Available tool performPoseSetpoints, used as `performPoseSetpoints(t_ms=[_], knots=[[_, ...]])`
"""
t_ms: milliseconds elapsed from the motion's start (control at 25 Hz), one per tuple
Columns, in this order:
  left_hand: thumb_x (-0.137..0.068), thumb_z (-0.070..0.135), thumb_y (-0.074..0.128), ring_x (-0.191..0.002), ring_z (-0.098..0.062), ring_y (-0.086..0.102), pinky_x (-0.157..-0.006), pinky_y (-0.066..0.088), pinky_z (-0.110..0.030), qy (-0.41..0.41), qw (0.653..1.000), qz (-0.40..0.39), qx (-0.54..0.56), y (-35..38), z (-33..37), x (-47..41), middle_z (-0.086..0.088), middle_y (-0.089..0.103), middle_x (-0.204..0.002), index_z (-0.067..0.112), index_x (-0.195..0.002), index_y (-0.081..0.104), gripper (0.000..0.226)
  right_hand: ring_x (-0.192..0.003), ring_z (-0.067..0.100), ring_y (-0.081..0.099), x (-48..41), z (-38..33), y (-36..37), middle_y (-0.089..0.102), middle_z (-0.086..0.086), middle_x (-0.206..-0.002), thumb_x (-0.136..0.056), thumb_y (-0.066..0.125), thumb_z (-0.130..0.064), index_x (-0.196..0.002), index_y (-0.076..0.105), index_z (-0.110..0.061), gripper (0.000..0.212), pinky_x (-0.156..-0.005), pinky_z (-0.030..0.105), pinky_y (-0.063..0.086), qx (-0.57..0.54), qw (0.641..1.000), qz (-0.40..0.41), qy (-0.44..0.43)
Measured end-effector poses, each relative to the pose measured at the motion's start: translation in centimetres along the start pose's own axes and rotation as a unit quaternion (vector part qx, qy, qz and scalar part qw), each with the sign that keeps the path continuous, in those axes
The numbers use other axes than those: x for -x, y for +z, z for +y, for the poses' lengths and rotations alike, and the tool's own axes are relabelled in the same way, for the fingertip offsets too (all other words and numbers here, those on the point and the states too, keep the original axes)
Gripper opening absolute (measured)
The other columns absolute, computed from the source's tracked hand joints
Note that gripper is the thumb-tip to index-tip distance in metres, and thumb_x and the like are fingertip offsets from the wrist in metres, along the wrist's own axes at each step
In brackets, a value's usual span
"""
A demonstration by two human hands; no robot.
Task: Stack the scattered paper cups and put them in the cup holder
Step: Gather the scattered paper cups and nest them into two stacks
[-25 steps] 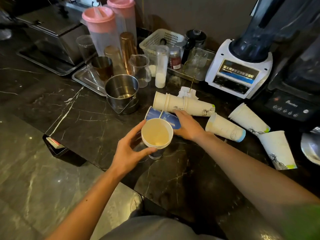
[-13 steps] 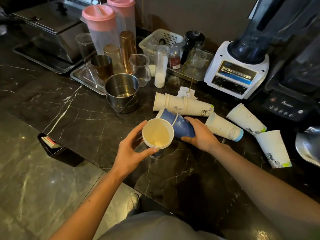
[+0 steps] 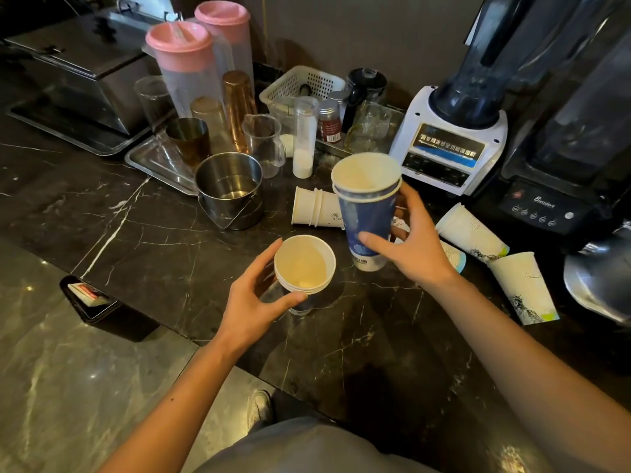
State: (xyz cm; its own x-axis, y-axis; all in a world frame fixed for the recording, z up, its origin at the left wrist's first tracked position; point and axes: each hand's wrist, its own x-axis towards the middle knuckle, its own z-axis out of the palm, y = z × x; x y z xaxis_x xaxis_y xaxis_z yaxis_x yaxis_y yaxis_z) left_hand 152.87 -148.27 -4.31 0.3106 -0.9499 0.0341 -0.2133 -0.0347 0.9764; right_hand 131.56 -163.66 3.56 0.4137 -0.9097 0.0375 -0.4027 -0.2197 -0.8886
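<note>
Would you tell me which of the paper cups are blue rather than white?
The blue nested cups held upright in the right hand; the white cups lying on the counter and the stack in the left hand show white.

The right hand [image 3: 415, 249] holds a nested pair of blue paper cups [image 3: 368, 213] upright above the dark marble worktop [image 3: 170, 247], thumb across their front. The left hand [image 3: 254, 298] grips a short stack of cups [image 3: 305, 268] standing near the worktop's front edge. Behind them a white stack [image 3: 317, 207] and loose white cups [image 3: 473, 230] lie on their sides toward the right, before the white blender [image 3: 454, 138].
</note>
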Motion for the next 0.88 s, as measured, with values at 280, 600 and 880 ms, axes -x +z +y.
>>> performPoseSetpoints(t_ms=[280, 600, 880], knots=[[-0.067, 0.04, 0.083, -0.134, -0.004, 0.046, -0.112, 0.04, -0.04, -0.005, 1.0, -0.012, 0.001, 0.1, -0.4, -0.3, 0.01, 0.048, -0.147, 0.028, -0.148, 0.037, 0.094, -0.128, 0.006, 0.052, 1.0, -6.5, -0.2, 0.052, -0.006, -0.137, -0.068, 0.084, -0.015, -0.136, 0.038, -0.025, 0.083, -0.096, 0.029, 0.052, -0.19, 0.977, -0.003, -0.099], [-0.072, 0.037, 0.083, -0.132, -0.01, 0.051, -0.109, 0.043, -0.047, 0.002, 0.999, -0.043, -0.002, -0.5, -0.8, -0.4, 0.007, 0.052, -0.144, 0.023, -0.147, 0.039, 0.088, -0.131, 0.0, 0.045, 2.5, -3.3, 4.4, 0.047, -0.025, -0.135, -0.068, 0.089, -0.023, -0.132, 0.033, -0.048, 0.088, -0.108, 0.032, 0.044, -0.054, 0.988, -0.143, -0.037], [-0.073, 0.036, 0.081, -0.137, -0.01, 0.045, -0.112, 0.04, -0.042, 0.025, 0.999, -0.038, 0.022, -0.9, -0.1, -0.4, 0.009, 0.046, -0.149, 0.021, -0.152, 0.028, 0.096, -0.124, -0.011, 0.043, 2.6, -1.0, 5.0, 0.045, -0.023, -0.133, -0.073, 0.085, -0.028, -0.135, 0.035, -0.041, 0.081, -0.105, 0.025, 0.042, 0.031, 0.984, -0.172, -0.026]])
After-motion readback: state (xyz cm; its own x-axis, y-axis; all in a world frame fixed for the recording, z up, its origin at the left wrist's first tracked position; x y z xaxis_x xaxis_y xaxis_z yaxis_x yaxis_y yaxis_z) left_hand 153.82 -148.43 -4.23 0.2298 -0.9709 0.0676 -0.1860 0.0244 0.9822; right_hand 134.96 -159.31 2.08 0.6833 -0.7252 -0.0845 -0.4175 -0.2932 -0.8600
